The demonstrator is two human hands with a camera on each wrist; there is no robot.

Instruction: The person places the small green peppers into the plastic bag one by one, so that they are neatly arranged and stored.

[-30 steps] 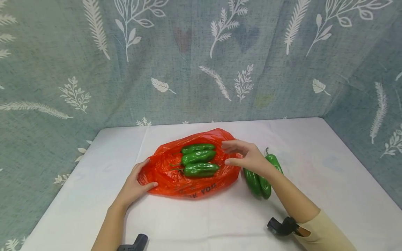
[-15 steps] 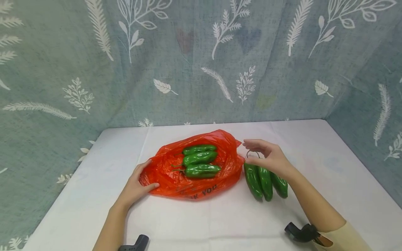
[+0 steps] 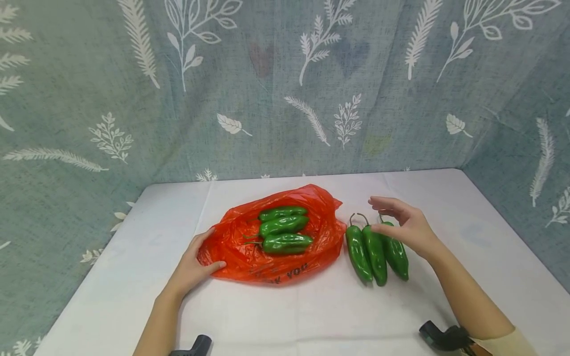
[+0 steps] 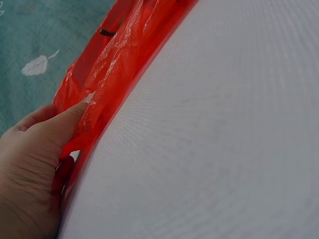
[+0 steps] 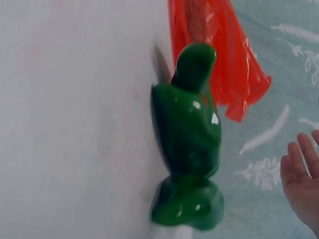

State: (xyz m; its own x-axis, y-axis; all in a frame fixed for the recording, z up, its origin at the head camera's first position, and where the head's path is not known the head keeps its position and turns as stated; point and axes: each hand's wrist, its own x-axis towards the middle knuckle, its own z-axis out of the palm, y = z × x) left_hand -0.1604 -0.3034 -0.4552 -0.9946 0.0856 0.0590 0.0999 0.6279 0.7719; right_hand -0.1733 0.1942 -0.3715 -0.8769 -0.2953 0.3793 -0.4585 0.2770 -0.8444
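Note:
A red plastic bag [image 3: 240, 262] lies on its side with three long green peppers [image 3: 285, 226] inside, side by side. At its left end, my left hand [image 3: 191, 262] grips the mouth; the thumb [image 4: 70, 119] lies over the film in the left wrist view. Three more green peppers [image 3: 376, 254] lie on the table right of the bag, stems pointing away. My right hand [image 3: 409, 227] hovers over the rightmost one, fingers loosely bent and holding nothing. In the right wrist view that hand [image 5: 303, 179] is at the right edge, apart from the peppers [image 5: 189, 134].
White cloth covers the table [image 3: 267, 316]. Behind it hangs a grey-green curtain [image 3: 267, 123] with white leaf prints, which also runs along both sides. Black wrist devices [image 3: 445, 336] are worn on both arms.
My right hand has moved from over the bag's right end rightward to the loose peppers, uncovering them. The left hand stays at the bag's mouth. Three peppers remain in the bag throughout.

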